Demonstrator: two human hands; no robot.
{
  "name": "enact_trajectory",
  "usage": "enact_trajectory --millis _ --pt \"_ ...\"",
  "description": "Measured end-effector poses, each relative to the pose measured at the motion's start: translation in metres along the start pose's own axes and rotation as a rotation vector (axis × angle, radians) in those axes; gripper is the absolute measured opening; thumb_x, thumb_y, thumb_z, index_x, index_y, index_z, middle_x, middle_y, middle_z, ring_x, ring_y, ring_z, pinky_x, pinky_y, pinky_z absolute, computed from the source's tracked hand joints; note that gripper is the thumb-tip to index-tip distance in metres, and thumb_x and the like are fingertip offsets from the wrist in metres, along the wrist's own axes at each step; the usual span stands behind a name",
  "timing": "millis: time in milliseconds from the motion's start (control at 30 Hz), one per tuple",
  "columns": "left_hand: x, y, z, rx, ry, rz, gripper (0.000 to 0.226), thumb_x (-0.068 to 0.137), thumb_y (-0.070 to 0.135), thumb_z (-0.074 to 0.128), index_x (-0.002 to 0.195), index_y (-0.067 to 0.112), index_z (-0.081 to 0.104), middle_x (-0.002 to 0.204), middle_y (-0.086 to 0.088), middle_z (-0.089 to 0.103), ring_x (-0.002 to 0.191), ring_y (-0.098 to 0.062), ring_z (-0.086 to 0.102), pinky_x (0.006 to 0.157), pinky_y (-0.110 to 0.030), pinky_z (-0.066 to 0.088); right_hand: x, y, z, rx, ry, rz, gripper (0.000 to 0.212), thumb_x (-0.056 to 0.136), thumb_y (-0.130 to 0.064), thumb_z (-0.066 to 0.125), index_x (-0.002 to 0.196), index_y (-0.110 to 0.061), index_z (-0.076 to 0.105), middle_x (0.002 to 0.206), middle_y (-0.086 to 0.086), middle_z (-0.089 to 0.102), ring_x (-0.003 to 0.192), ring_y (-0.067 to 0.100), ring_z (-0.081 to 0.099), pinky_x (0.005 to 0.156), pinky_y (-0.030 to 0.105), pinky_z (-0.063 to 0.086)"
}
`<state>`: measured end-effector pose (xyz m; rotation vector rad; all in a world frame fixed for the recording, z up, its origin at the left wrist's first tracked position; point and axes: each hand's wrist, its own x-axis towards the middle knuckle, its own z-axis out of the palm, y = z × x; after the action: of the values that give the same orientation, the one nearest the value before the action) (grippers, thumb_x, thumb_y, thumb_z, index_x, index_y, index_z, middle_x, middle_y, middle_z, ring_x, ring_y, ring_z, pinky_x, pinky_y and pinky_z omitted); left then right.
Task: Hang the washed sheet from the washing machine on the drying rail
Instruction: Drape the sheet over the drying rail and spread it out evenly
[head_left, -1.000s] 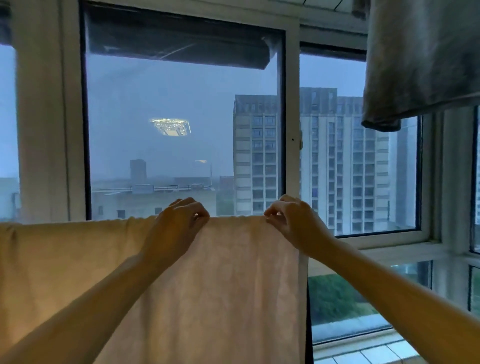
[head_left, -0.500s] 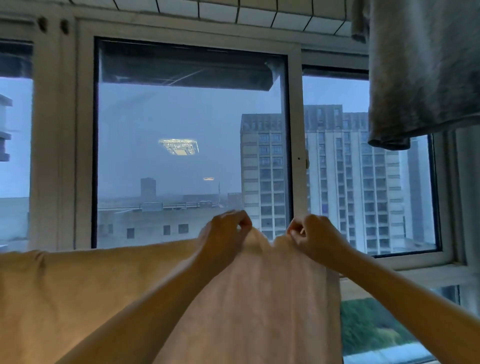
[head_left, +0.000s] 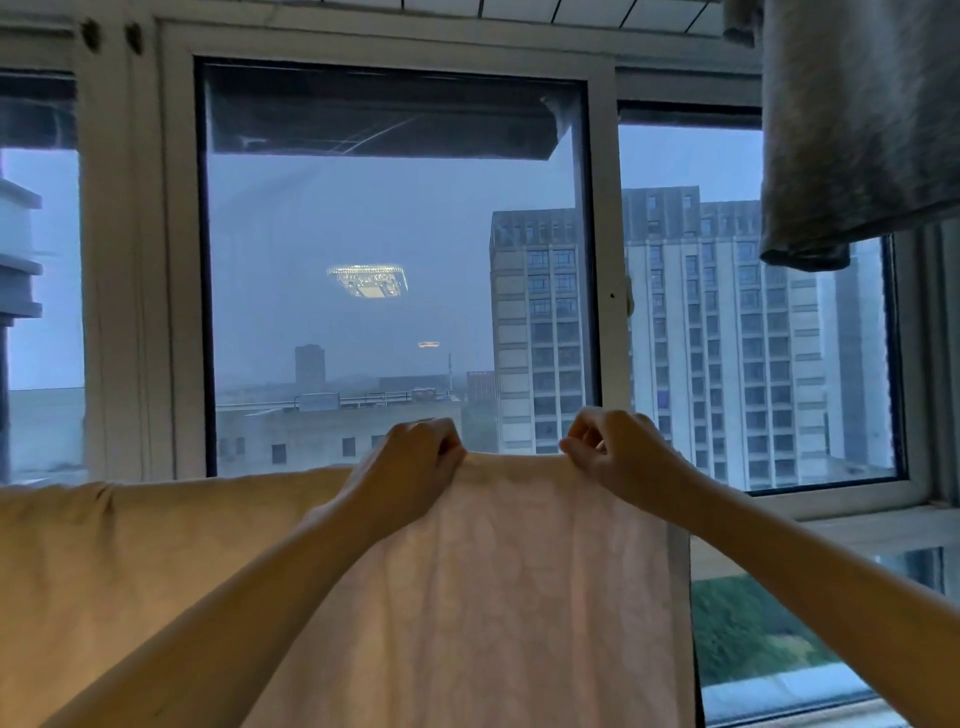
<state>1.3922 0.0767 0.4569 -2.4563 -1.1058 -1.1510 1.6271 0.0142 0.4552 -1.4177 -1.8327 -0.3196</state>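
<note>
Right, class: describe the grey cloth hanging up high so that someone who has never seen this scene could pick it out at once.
Start at the big window facing the tower blocks, then look to its upper right corner. There the grey cloth hangs down from above, its lower edge partly covering the right pane. Unlike the pale sheet held low by both hands, it is grey, high up and untouched.

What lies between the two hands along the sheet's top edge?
In the head view, only a short taut span of the sheet runs between the left hand and right hand; both pinch that edge, nothing else between.
</note>
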Motion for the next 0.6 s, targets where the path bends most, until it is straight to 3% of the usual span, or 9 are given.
enact_trajectory --millis 133,233,400,500,600 --pt "-0.007 -0.014 -0.012 0.032 0.005 -0.036 0.014 0.09 0.024 0.054 0.077 0.022 0.059 0.074 0.011 0.061 0.067 -0.004 0.056 0.06 -0.021 0.042 -0.005 0.005 0.001 -0.042 -0.013 0.05 0.015 0.097 -0.019 0.049 0.088 -0.012 0.06 0.062 -0.01 0.054 0.047 0.0 0.051 0.045 0.012 0.038" --pt "-0.007 -0.02 -0.021 -0.015 -0.035 -0.069 0.015 0.086 0.027 0.059 0.071 0.029 0.059 0.069 0.016 0.059 0.065 0.0 0.055 0.059 -0.02 0.042 -0.005 0.0 0.0 -0.066 -0.022 0.04 0.018 0.096 -0.017 0.049 0.086 -0.012 0.063 0.062 -0.007 0.057 0.047 0.002 0.052 0.043 0.012 0.038" --pt "-0.014 -0.033 -0.036 -0.08 -0.117 -0.085 0.02 0.09 0.043 0.055 0.088 0.029 0.069 0.086 0.018 0.065 0.078 0.001 0.06 0.074 -0.025 0.05 0.004 -0.029 0.007 -0.02 -0.061 -0.054 0.014 0.094 -0.018 0.05 0.09 -0.016 0.064 0.075 0.0 0.067 0.062 0.012 0.063 0.055 0.021 0.052" --pt "-0.023 -0.054 -0.047 -0.071 -0.156 -0.122 0.031 0.09 0.051 0.05 0.089 0.027 0.069 0.087 0.013 0.068 0.079 0.0 0.062 0.081 -0.03 0.053 0.012 -0.055 0.019 0.018 -0.083 -0.136 0.013 0.094 -0.021 0.052 0.097 -0.017 0.064 0.085 -0.006 0.066 0.073 0.005 0.062 0.071 0.027 0.055" --pt "-0.039 -0.078 -0.064 -0.076 -0.179 -0.114 0.035 0.086 0.058 0.046 0.087 0.03 0.067 0.084 0.012 0.069 0.078 -0.001 0.063 0.081 -0.028 0.053 0.019 -0.079 0.037 0.01 -0.098 -0.204 0.015 0.093 -0.024 0.052 0.099 -0.018 0.064 0.089 -0.007 0.065 0.077 0.002 0.06 0.075 0.027 0.055"
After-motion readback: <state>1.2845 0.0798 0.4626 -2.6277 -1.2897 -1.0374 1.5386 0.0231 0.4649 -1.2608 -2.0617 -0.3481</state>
